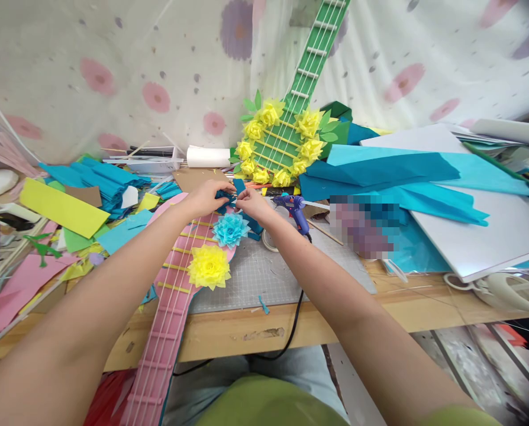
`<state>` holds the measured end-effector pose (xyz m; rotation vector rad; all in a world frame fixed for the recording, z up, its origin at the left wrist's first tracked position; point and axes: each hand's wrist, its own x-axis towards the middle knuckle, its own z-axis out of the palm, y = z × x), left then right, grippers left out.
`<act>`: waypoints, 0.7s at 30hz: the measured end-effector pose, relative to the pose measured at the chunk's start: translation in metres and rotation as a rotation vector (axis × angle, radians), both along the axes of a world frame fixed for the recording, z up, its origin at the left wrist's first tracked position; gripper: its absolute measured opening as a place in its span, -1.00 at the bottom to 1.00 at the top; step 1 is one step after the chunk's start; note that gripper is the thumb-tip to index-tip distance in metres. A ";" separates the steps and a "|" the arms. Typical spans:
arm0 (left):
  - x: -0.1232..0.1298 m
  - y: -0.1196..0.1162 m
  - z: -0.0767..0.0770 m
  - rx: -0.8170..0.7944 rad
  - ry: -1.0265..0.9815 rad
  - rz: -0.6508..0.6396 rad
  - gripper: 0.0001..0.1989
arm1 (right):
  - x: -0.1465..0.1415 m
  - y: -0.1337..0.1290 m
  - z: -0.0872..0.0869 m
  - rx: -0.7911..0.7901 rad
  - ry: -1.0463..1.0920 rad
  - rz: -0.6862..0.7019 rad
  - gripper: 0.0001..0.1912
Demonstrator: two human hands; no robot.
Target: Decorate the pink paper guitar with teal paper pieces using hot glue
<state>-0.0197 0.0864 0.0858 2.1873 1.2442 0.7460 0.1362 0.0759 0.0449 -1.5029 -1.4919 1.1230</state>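
A pink paper guitar (169, 319) lies with its neck toward me, bearing a yellow paper flower (209, 267) and a light blue one (230, 229). Over the far end of its body, my left hand (206, 197) rests with bent fingers against dark blue paper (223, 200), partly hidden beneath them. Just right of it, my right hand (252, 203) pinches a small dark blue strip (239, 186) that sticks up between the hands. A purple glue gun (294, 210) stands right of my right hand, close to the wrist.
A green paper guitar (306, 77) with yellow flowers leans on the curtain behind. Paper scraps (64, 207) crowd the left side. Blue sheets (380, 174) and white boards (490, 231) lie at the right. A grey cutting mat (247, 284) and a black cable (296, 319) are nearer me.
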 end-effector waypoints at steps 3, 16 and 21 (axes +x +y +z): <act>-0.001 0.001 -0.001 0.038 0.064 -0.012 -0.63 | 0.000 -0.001 0.003 -0.001 0.004 0.028 -0.79; -0.004 -0.001 -0.001 0.114 0.229 -0.082 -0.58 | -0.002 -0.004 0.009 -0.033 0.128 0.100 -0.81; -0.005 -0.005 0.000 0.126 0.095 0.017 -0.59 | 0.003 -0.004 0.003 -0.009 0.133 0.056 -0.84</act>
